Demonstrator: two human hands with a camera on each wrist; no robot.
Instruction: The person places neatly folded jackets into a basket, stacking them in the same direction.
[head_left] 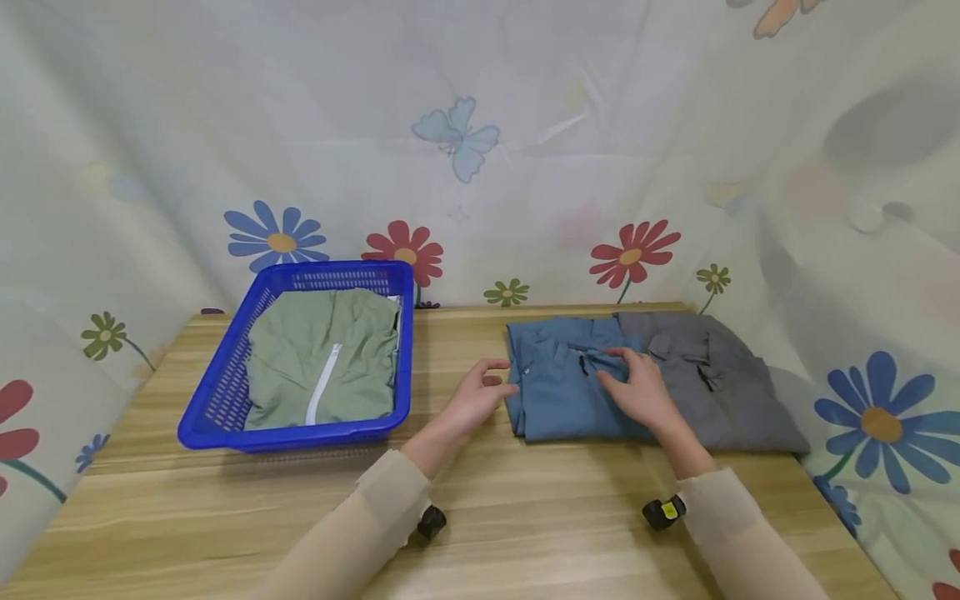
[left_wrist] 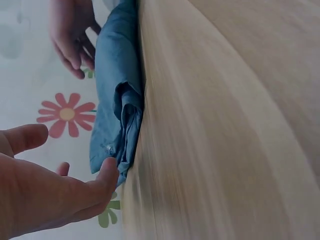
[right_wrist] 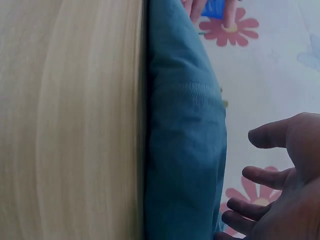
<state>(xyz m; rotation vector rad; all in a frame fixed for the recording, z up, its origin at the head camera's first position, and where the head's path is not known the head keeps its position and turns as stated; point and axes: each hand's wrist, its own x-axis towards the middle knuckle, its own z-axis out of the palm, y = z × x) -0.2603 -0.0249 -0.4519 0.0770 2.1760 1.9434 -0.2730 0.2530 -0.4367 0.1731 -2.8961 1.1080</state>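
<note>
A folded blue garment (head_left: 562,400), perhaps a jacket, lies on the right half of the table. My left hand (head_left: 477,396) is at its left edge, fingers parted and nothing held; in the left wrist view a fingertip overlaps the cloth's end. Over the garment's right part hovers my right hand (head_left: 636,386), thumb and fingers spread apart. The right wrist view shows those spread fingers (right_wrist: 267,135) beside the thick blue fold. Partly under or against the blue one lies a folded grey garment (head_left: 738,408) to the right.
On the left stands a blue plastic basket (head_left: 197,417) holding a folded green garment (head_left: 300,358) with a white zip. A wooden table (head_left: 517,508) bears everything. Behind it hangs a flower-printed curtain (head_left: 525,208), close along the back and right side.
</note>
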